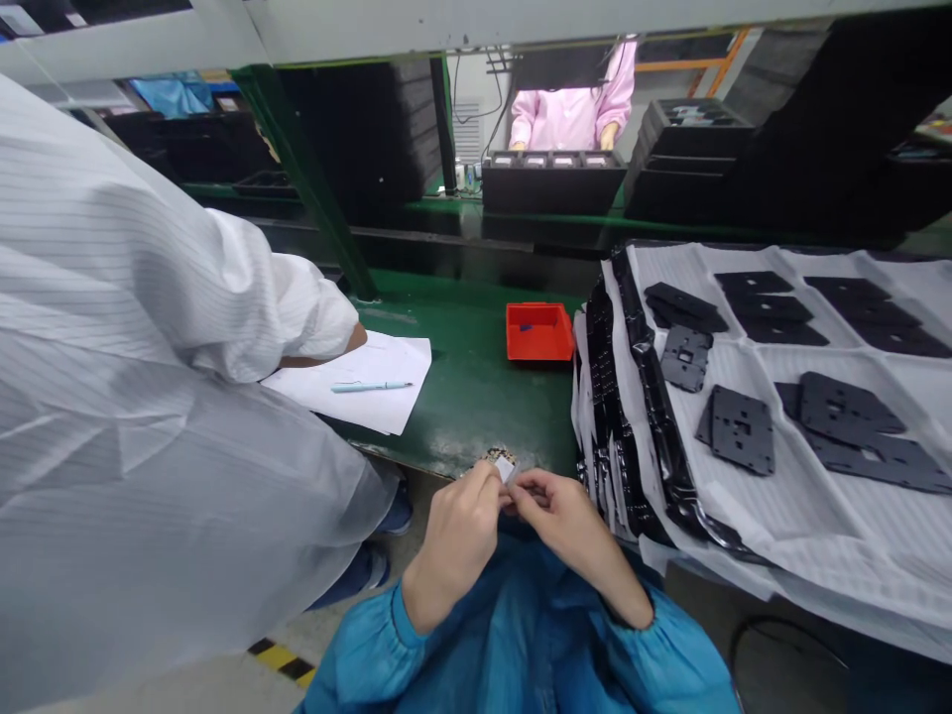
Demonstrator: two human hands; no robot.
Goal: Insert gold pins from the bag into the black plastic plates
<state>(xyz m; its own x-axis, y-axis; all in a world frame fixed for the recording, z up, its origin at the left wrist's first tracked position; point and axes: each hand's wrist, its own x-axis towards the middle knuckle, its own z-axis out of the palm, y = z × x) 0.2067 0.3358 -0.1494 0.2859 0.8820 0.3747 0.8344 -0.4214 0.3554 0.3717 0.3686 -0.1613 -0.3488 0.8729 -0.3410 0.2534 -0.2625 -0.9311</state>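
A: Hands?
B: Both grasping. Left hand (455,540) and right hand (569,531) pinch a small white strip (507,470) between them, just off the edge of the green workbench (461,416).
A: Axis?
B: Long axis tilted, upper end pointing away from the body and left, touching a speckled brown bit (495,455).
A: Nearby?
B: Black plates (742,430) on a white sheet (818,531) to the right, red bin (539,332) ahead.
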